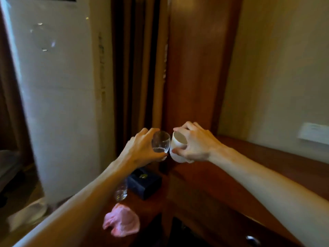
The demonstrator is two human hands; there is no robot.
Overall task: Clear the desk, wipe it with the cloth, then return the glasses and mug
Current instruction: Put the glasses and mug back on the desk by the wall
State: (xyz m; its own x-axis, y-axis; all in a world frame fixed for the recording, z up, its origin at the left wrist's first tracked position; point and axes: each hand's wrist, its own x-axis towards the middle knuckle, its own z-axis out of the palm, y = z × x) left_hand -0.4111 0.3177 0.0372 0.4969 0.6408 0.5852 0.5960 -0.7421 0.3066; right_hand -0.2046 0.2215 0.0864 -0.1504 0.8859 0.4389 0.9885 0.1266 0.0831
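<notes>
Above the bench [222,177] corner, w/ both hands up: left hand [142,148] is gripping a clear glass [160,143], right hand [194,143] is gripping a white mug [175,148], the two nearly touching, tilted. A 2nd glass [121,191], a dark box [144,182] & a crumpled pink cloth [122,220] are sitting on the lower side table [151,211]. Probably clearing or returning; can't tell which. Next move needs steady, level carrying.

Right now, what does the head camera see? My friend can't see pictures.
Two bare hands are lifted above a wooden desk: the left hand holds a clear glass, the right hand a white mug. Lower left lie a pink cloth, another glass and a dark box.
</notes>
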